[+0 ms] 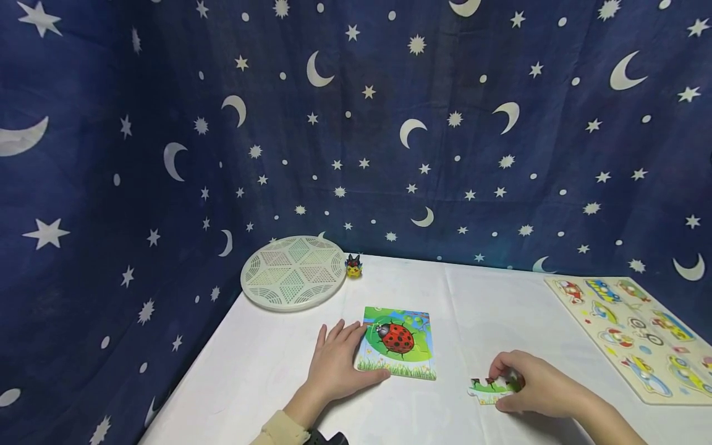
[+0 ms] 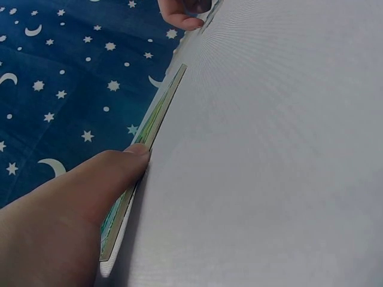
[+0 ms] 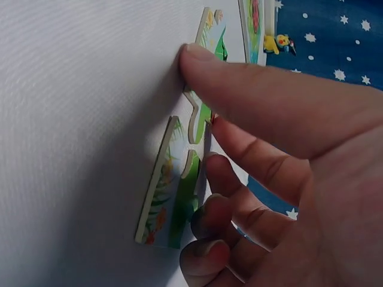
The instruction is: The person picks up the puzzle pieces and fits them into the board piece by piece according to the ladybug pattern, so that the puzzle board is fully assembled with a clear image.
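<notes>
A square ladybug puzzle (image 1: pixel 396 343) lies on the white table in front of me. My left hand (image 1: pixel 338 366) rests at its left side, fingers stretched along the left edge and thumb over the front edge. In the left wrist view the thumb (image 2: pixel 116 170) touches the puzzle's side. To the right, my right hand (image 1: pixel 536 384) pinches a jigsaw piece (image 1: pixel 485 393) between thumb and forefinger, low over the table. The right wrist view shows this piece (image 3: pixel 210 37), green with flowers, and a second piece (image 3: pixel 163 194) lying below the curled fingers.
A round pale perforated board (image 1: pixel 295 273) lies at the back left, with a small yellow and dark figurine (image 1: pixel 353 266) beside it. A wooden vehicle puzzle board (image 1: pixel 639 337) fills the right side. A dark blue star-and-moon curtain (image 1: pixel 378 123) hangs behind the table.
</notes>
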Available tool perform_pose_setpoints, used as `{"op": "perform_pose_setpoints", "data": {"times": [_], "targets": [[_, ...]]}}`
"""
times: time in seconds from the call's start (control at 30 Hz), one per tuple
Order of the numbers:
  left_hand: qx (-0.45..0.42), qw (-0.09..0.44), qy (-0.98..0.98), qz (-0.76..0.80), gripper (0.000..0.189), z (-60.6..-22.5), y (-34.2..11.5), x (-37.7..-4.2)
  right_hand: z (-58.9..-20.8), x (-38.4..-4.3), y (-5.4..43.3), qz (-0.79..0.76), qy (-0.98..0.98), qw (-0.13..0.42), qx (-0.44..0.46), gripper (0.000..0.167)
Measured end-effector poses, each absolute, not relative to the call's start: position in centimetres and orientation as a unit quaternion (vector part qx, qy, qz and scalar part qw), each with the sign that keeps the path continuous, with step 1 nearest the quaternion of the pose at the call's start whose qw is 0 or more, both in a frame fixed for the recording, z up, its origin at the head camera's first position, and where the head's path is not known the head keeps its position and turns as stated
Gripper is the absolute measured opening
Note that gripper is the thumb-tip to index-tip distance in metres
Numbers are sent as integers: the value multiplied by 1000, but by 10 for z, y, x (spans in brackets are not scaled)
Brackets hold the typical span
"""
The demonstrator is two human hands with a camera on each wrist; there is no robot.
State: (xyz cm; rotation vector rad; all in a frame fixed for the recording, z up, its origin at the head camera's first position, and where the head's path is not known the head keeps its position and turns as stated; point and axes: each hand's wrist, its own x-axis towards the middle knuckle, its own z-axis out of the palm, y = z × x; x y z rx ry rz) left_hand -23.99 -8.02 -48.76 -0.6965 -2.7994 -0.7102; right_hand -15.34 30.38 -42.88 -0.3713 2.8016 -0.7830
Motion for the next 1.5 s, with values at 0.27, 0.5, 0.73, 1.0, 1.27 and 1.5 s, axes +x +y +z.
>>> {"op": "perform_pose_setpoints", "data": {"times": [0.27,0.5,0.73,1.0,1.27,1.5], "targets": [[-232,88,-940,-236,101,-488,-81,-239,-433,-154,298,-340,928,111,-105,41],[-233,93,-938,-238,100,-488,-81,-239,-430,-159,285,-399,906,88,-110,25],[-235,95,-937,-240,100,-488,-81,-239,-425,-168,260,-389,912,40,-122,13],[-231,88,-939,-240,101,-490,-82,-238,-428,-180,228,-382,912,36,-147,6],[-231,86,-939,-238,102,-489,-83,-238,-435,-188,194,-358,923,13,-140,10],[-237,90,-937,-239,101,-486,-81,-239,-438,-193,179,-355,923,9,-148,17]]}}
